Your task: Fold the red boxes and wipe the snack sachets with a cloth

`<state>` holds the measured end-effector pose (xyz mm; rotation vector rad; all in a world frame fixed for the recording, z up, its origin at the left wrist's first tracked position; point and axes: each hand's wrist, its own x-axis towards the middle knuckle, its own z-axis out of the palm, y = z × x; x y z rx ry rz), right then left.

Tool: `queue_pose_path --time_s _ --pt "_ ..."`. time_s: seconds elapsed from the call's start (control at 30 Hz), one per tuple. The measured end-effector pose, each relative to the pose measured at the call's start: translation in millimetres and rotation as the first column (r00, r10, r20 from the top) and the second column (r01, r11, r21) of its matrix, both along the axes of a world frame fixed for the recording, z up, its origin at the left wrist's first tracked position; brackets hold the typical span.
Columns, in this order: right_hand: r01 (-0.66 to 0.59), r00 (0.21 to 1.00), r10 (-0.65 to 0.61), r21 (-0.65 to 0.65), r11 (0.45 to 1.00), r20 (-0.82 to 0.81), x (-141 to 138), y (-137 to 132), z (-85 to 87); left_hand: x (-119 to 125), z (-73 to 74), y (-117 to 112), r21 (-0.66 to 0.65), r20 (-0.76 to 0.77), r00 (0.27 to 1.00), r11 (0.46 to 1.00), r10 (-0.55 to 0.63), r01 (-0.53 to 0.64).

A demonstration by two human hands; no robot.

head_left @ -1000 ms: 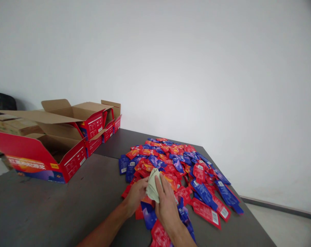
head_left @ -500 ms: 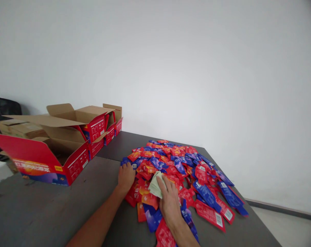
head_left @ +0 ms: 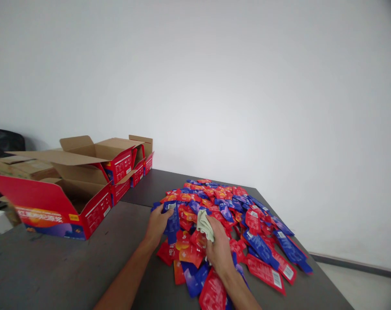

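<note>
A big pile of red and blue sachets point(head_left: 234, 215) covers the right half of a dark grey table point(head_left: 69, 267). My left hand point(head_left: 157, 224) grips a blue sachet point(head_left: 172, 217) at the pile's left edge, lifted slightly. My right hand point(head_left: 218, 249) rests over the pile and is closed on a crumpled pale green cloth point(head_left: 204, 224).
Open red cardboard boxes point(head_left: 69, 202) with raised brown flaps stand in a row on the table's left side. A plain brown carton point(head_left: 19, 165) and a dark chair point(head_left: 3, 142) are behind them. A white wall rises behind, and the floor shows at the lower right.
My left hand let go of the cloth, reached left to the pile's edge and picked up a blue sachet. My right hand kept the cloth and bunched it.
</note>
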<state>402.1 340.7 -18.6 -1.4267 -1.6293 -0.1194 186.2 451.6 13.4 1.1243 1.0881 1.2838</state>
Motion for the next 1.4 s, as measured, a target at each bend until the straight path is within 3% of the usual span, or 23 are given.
queue_pose_path --time_s 0.13,0.27,0.4,0.5,0.57,0.67,0.73,0.83,0.97,1.13,1.3,1.4 --pt "-0.047 0.995 0.046 -0.001 0.999 -0.083 -21.1 -1.0 20.0 18.8 0.2 -27.8 -0.067 0.282 0.949 0.984 -0.139 0.164" --pt "0.001 0.991 -0.001 -0.005 1.000 -0.137 -31.1 -3.2 20.1 36.5 -9.1 -50.7 -0.049 0.336 0.892 0.941 -0.301 0.336" --pt "0.169 0.984 -0.169 -0.007 0.986 0.048 -21.9 -10.4 7.2 43.5 -14.2 -61.0 0.007 0.301 0.864 0.907 -0.403 0.421" --pt "0.320 0.934 -0.294 -0.110 0.941 0.202 -15.5 -16.6 -1.6 43.0 -15.3 -62.4 0.002 0.297 0.859 0.899 -0.418 0.437" --pt "0.361 0.913 -0.305 -0.188 0.914 0.269 -15.6 -19.4 -5.4 42.0 -15.7 -62.0 -0.026 0.336 0.839 0.886 -0.429 0.463" --pt "0.276 0.942 -0.218 -0.216 0.937 0.256 -21.2 -21.7 -2.8 41.1 -17.6 -59.4 -0.085 0.354 0.854 0.897 -0.381 0.435" --pt "0.165 0.977 -0.136 -0.182 0.969 0.164 -26.6 -22.9 5.7 40.2 -19.9 -56.4 -0.070 0.272 0.895 0.920 -0.354 0.386" --pt "0.035 0.999 -0.037 -0.111 0.993 -0.015 -32.9 -24.3 20.6 37.4 -22.4 -52.1 0.011 0.084 0.911 0.914 -0.404 0.405" --pt "-0.120 0.965 0.092 -0.101 0.988 -0.246 -33.8 -24.0 26.1 34.1 -21.2 -51.6 0.134 -0.160 0.889 0.883 -0.428 0.450" --pt "-0.171 0.904 0.097 -0.146 0.974 -0.417 -33.4 -21.8 19.4 37.3 -22.9 -56.2 0.211 -0.330 0.847 0.842 -0.417 0.497" --pt "-0.169 0.862 0.063 -0.169 0.971 -0.503 -39.9 -18.1 17.2 38.4 -22.5 -59.5 0.128 -0.255 0.847 0.852 -0.466 0.508" --pt "-0.134 0.823 0.016 -0.166 0.977 -0.568 -36.7 -13.7 14.5 33.9 -16.9 -62.3 0.090 -0.081 0.795 0.790 -0.601 0.606"
